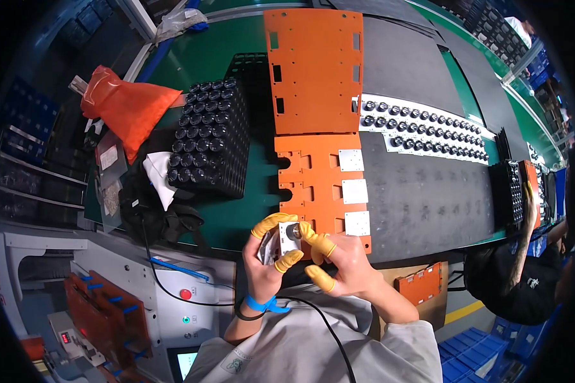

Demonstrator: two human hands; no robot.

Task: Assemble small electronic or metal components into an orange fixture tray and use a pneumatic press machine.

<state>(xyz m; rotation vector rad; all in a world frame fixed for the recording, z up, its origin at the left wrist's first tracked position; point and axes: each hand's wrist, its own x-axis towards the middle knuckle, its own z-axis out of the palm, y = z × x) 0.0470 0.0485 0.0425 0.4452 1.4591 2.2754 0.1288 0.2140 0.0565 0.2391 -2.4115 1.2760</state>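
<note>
While pinching a small, thin, white rectangular plate (285, 246) with a glossy, round, black part (293, 231) on its face between the thumb and fingers of the left hand (262, 276), wearing yellow rubbery finger covers (289, 260) on the tips, holding it above the near left corner of a flat, notched, orange board (319, 191), close to the near edge of the green tabletop (260, 172). Touching the side of the black part with one covered fingertip of the right hand (350, 265), and holding this hand rather wide, with the thumb well away from the fingers. Seeing also something shiny inside the left hand, but not being able to tell what. Along the right edge of the orange board, seeing three white square plates (355, 191), lying apart. Probably being light and stiff, so not asking for strong force. Perhaps being more fragile at the glossy part, easily taking scratches or smears there. Better to be gripping by opposite edges, and to be leaving the glossy face free from pressure.
</note>
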